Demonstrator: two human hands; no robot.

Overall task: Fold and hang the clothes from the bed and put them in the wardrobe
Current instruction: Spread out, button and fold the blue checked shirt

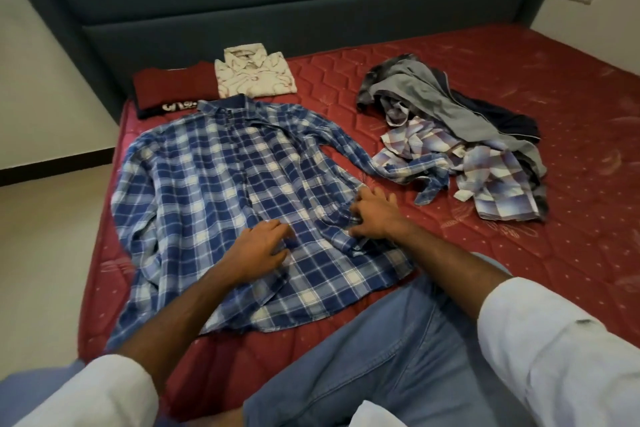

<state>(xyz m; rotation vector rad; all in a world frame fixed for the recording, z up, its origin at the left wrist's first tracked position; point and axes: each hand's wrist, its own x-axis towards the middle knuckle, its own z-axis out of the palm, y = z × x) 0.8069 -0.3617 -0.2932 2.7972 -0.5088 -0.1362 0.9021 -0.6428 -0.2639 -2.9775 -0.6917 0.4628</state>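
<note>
The blue plaid shirt (221, 191) lies spread near the mattress's (519, 253) left edge. His left hand (261, 248) presses flat on it, fingers spread; his right hand (375, 215) bunches its side seam in curled fingers.

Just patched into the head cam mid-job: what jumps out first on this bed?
The blue plaid shirt dominates, spread flat on the red mattress right in front, with the left hand pressing its middle and the right hand gathering fabric at its right edge. To the right lies a rumpled pile of unfolded clothes. Near the headboard sit a folded cream patterned shirt and a folded dark red garment.
</note>
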